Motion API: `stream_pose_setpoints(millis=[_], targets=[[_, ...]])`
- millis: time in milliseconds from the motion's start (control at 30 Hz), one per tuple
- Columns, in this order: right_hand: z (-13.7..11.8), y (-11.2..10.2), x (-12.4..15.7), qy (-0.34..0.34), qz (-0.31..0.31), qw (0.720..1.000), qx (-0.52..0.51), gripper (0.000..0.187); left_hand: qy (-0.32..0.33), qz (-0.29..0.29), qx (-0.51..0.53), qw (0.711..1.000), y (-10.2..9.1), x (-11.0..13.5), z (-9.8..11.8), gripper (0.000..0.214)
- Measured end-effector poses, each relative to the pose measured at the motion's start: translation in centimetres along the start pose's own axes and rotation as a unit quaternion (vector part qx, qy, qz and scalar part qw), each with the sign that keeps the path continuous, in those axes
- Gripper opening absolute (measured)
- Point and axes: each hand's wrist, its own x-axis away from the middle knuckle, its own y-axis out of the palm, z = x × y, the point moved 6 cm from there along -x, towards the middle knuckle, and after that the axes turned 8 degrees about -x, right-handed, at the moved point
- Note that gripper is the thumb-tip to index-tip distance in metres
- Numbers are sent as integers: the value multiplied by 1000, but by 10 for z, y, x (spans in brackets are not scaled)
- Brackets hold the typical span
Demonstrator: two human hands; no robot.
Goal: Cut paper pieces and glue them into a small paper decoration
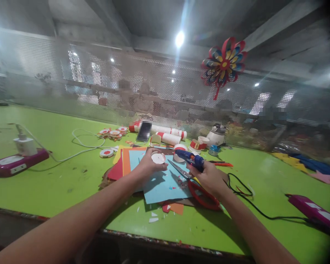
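Between the fingers of my left hand (150,164) is a small round white paper piece (158,158), held above light blue paper (156,192). My right hand (209,176) grips a blue hot glue gun (191,158), its front end pointing left toward the white piece. Scissors with red handles (203,198) lie on the paper under my right hand, blades toward the upper left. A white and red paper ring (180,151) stands just behind the glue gun, partly covered by it. Red and orange sheets (126,163) stick out from under the blue paper.
Behind lie white and red tubes (169,138), a phone (144,131), a white bottle (216,135) and a blue jar (213,150). Finished-looking round paper pieces (114,134) sit back left. Purple power strips flank me, left (19,163) and right (313,211); a black cord (266,217) runs right.
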Motion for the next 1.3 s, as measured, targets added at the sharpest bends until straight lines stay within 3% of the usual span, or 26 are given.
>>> stream_pose_setpoints(millis=[100, 233, 367, 533, 767, 933, 1167, 1300], targets=[[3, 3, -1, -4, 0, 1000, -31, 31, -13, -2, 69, 998, 2, 3, 2, 56], [2, 4, -2, -4, 7, 998, -59, 31, -30, -31, 150, 988, 6, 3, 4, 31], [-3, 2, -1, 1, 15, 997, -75, 30, -66, -6, 168, 984, 6, 2, 1, 15], [-9, 1, 0, -1, 22, 997, -80, 32, -51, -22, 170, 984, 8, 2, 8, 12], [-9, 1, 1, -2, 24, 997, -70, 30, -11, -7, 199, 980, -11, -6, 23, 18], [-9, -1, 2, 2, 21, 997, -69, 30, 10, -38, 230, 972, -7, -7, 26, 22], [-2, 4, 0, 16, 20, 996, -84, 32, -32, 25, 256, 966, -14, -9, 19, 17], [2, 7, 0, 22, 15, 995, -100, 32, -36, 28, 270, 962, -12, -7, 19, 13]])
